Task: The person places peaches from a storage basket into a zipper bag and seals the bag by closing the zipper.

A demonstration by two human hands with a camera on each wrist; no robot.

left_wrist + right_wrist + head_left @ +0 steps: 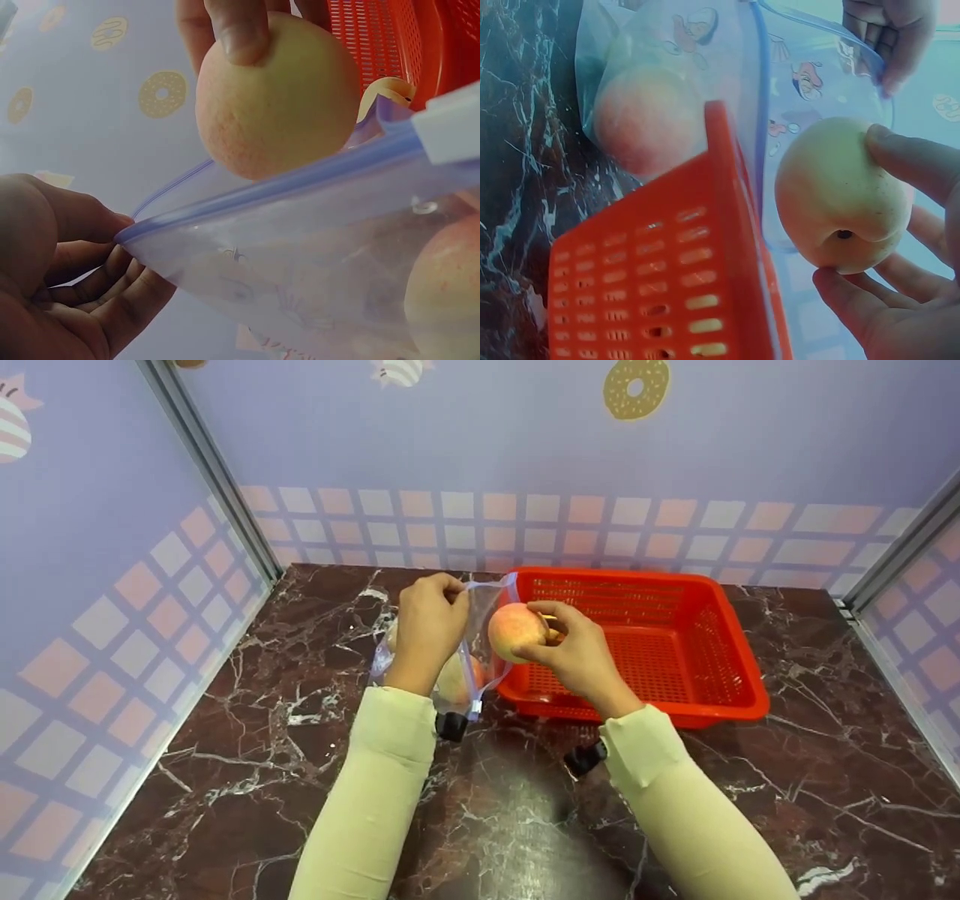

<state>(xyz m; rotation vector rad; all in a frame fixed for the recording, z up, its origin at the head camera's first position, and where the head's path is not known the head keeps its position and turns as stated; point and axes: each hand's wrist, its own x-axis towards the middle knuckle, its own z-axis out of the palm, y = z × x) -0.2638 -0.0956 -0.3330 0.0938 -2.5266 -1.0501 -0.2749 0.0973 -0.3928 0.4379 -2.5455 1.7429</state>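
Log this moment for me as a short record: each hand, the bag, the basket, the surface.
Left hand: pinches the bag's rim
Right hand: holds a peach at the bag's mouth
Bag: clear, purple-edged, open; pinkish fruit inside
Basket: red, to the bag's right; something yellow inside, partly hidden
Table: dark, pale-veined

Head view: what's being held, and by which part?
The left grip pinches a clear bag by its open rim; the right grip holds a fruit by its sides.
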